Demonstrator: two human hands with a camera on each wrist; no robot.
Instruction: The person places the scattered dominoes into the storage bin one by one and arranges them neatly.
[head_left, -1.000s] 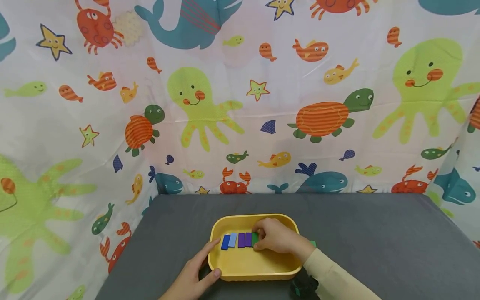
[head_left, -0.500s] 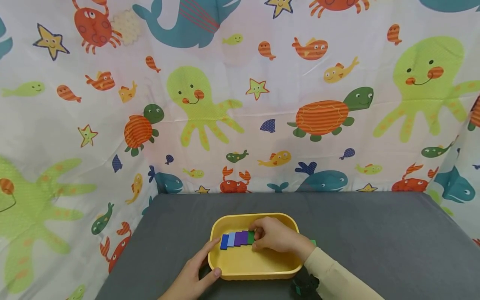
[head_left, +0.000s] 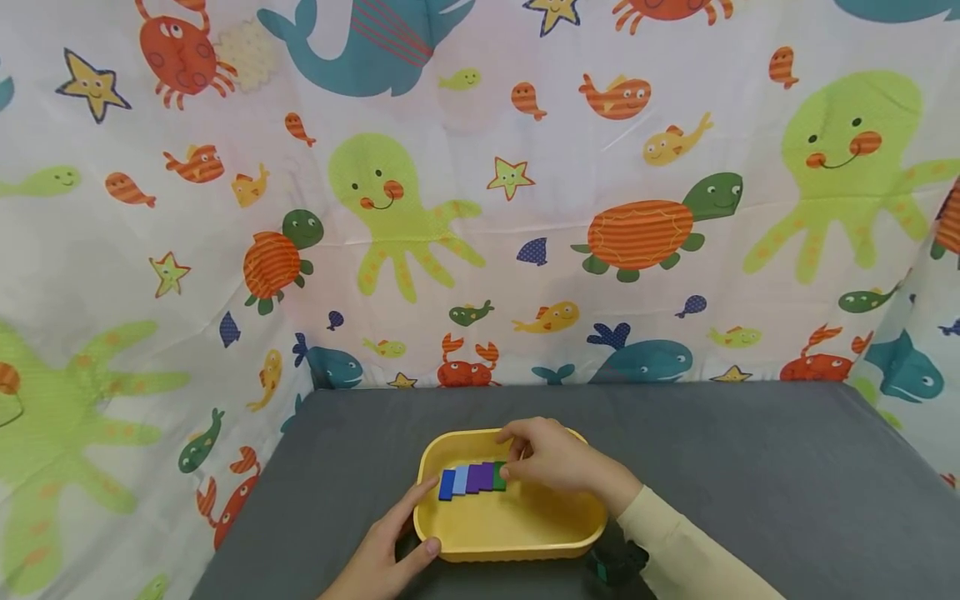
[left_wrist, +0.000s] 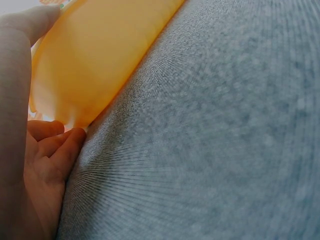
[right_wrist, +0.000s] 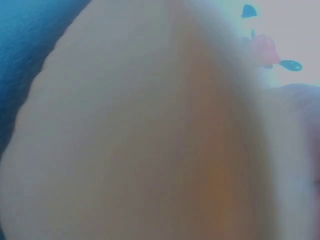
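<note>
In the head view a yellow tray (head_left: 517, 533) holds a row of flat tiles, edge to edge: a dark blue tile (head_left: 446, 485), a light blue tile (head_left: 461, 480), two purple tiles (head_left: 480, 477) and a green tile (head_left: 499, 477). My left hand (head_left: 390, 546) holds the tray's left end, index finger at the rim and thumb at the near corner. Its other fingers (left_wrist: 55, 145) bend against the outer wall in the left wrist view. Over the tray's right half, my right hand (head_left: 551, 457) has its fingers loosely bent, thumb tip right at the green tile.
Dark grey cloth covers the table (head_left: 720, 475). A black object (head_left: 618, 567) sits by the right sleeve (head_left: 690, 542), near the tray's front right corner. Behind stands a curtain (head_left: 457, 333) printed with sea animals. A blurred pale surface fills most of the right wrist view.
The tiles have closed up leftward, and the gap between light blue and purple is gone. Most recently my right hand has risen slightly from the green tile; my left hand stays at the tray.
</note>
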